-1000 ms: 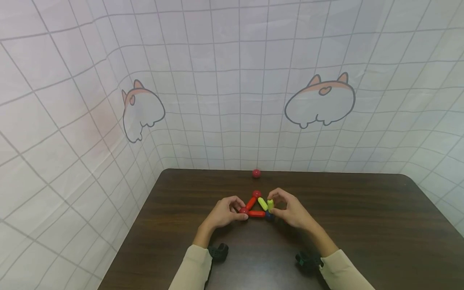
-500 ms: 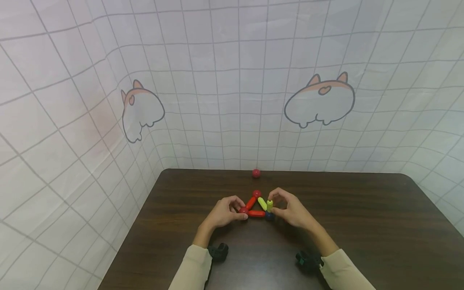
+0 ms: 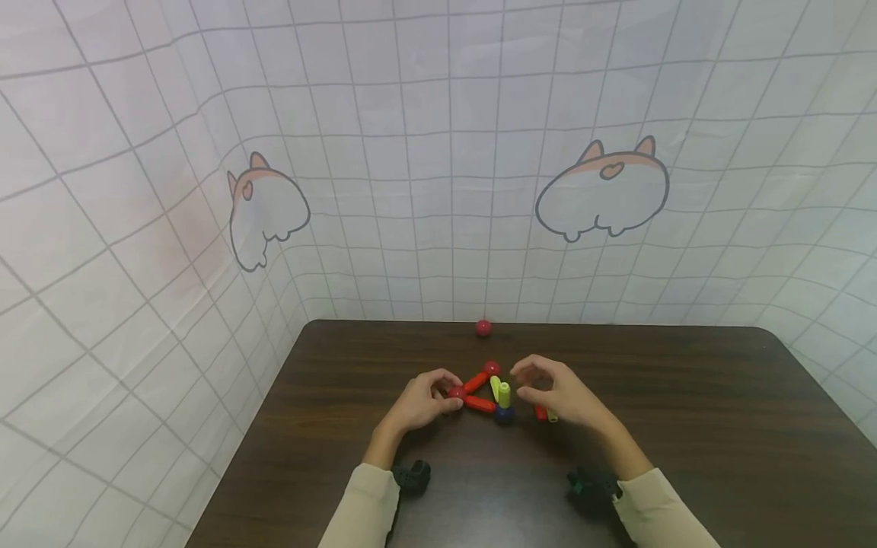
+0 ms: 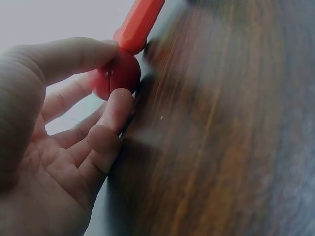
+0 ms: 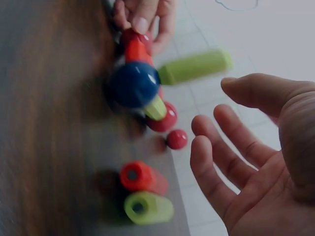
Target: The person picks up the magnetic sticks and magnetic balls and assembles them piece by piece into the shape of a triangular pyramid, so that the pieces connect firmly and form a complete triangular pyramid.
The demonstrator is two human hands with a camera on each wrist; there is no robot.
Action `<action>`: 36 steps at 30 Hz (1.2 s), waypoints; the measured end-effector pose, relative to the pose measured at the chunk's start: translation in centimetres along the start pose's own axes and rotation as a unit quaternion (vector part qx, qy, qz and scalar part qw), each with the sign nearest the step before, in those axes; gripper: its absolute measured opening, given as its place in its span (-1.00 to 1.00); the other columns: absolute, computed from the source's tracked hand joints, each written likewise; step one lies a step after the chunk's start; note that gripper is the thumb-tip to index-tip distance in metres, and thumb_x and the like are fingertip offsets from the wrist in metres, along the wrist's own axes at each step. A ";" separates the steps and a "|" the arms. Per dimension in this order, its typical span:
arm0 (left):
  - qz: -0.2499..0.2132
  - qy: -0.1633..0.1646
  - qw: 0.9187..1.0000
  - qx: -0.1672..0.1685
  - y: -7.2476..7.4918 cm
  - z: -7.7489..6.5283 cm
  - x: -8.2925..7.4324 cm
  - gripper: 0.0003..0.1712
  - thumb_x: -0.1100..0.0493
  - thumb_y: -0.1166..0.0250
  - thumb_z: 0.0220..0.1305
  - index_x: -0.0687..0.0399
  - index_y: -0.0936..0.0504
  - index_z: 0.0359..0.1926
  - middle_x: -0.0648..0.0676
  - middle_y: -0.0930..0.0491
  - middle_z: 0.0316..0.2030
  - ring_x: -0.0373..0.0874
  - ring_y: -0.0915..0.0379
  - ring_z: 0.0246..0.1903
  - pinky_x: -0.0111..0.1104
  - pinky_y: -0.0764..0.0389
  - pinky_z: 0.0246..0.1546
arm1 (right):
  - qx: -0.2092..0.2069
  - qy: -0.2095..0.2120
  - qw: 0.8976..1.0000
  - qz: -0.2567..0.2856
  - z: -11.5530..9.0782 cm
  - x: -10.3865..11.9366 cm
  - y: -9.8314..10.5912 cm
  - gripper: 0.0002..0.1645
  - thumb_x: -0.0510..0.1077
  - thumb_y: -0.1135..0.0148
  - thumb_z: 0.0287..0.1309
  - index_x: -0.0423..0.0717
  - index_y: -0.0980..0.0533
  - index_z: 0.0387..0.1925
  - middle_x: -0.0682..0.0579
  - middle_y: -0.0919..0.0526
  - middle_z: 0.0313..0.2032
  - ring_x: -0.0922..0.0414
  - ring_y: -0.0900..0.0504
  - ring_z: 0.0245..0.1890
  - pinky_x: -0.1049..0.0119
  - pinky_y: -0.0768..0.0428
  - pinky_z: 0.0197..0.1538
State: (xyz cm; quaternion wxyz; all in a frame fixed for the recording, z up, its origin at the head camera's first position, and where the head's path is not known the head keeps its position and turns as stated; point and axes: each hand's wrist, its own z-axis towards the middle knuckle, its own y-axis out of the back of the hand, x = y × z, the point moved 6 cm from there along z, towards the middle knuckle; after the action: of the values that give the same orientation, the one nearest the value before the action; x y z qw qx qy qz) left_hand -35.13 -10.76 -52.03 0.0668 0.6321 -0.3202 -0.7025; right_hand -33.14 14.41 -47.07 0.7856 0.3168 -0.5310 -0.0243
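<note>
My left hand (image 3: pixel 425 399) pinches a red ball (image 4: pixel 120 73) between thumb and fingers. Two red rods, one farther back (image 3: pixel 476 381) and one nearer (image 3: pixel 479 403), run from it to another red ball (image 3: pixel 491 367) and to a blue ball (image 5: pixel 133 86). A yellow-green rod (image 3: pixel 495 387) lies between those two balls; the head view cannot tell whether it touches the red one. On the blue ball a second yellow-green rod (image 5: pixel 197 67) stands upright. My right hand (image 3: pixel 563 392) is just right of it, fingers apart and holding nothing.
A loose red ball (image 3: pixel 483 328) sits at the back edge of the dark wooden table (image 3: pixel 685 396). Partly under my right hand lie a loose red rod (image 5: pixel 142 177) and a yellow-green rod (image 5: pixel 152 209). A white grid-patterned cloth (image 3: pixel 425 190) hangs behind.
My right hand has let go of the upright yellow-green rod and moved right, which brings the loose rods into sight. The assembled shape has turned slightly; my left hand keeps its hold.
</note>
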 end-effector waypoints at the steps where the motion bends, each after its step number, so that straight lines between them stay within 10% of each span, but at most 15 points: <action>1: -0.002 0.001 1.000 -0.001 0.0 0.0 0.0 -0.71 0.12 -0.46 0.26 -0.10 -0.68 -0.01 0.02 -0.65 -0.17 -0.17 -0.45 -0.48 -0.35 -0.45 -0.47 | -0.003 -0.008 1.000 -0.003 -0.1 -0.1 0.4 -0.68 -0.19 -0.38 0.29 0.00 -0.58 0.06 -0.15 -0.68 -0.03 0.11 -0.63 -0.05 0.28 -0.61 0.01; 14: 0.006 0.005 1.000 -0.024 0.3 0.0 0.1 -0.68 0.19 -0.33 0.40 -0.10 -0.66 0.14 0.13 -0.55 0.00 -0.17 -0.60 -0.43 -0.34 -0.52 -0.43 | 0.028 -0.117 0.991 -0.051 -1.7 -3.8 3.3 -0.61 -0.18 -0.29 0.35 -0.24 -0.52 0.14 -0.05 -0.62 -0.29 0.17 -0.51 -0.49 0.31 -0.54 -0.42; 36: -0.014 0.006 0.997 -0.078 0.4 0.1 -0.1 -0.83 0.11 -0.33 0.42 -0.05 -0.74 -0.03 0.16 -0.60 -0.12 -0.14 -0.61 -0.45 -0.35 -0.59 -0.46 | 0.034 -0.168 0.980 -0.099 -2.5 -5.4 3.8 -0.54 -0.08 -0.45 0.19 -0.19 -0.58 0.06 0.04 -0.59 -0.39 0.15 -0.49 -0.41 0.25 -0.46 -0.32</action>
State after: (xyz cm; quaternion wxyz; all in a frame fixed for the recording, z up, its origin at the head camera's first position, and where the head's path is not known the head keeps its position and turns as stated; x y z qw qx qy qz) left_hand -35.31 -11.03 -51.73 0.1079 0.6333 -0.2552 -0.7226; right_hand -34.49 20.59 -50.07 0.6677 0.3853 -0.6221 -0.1370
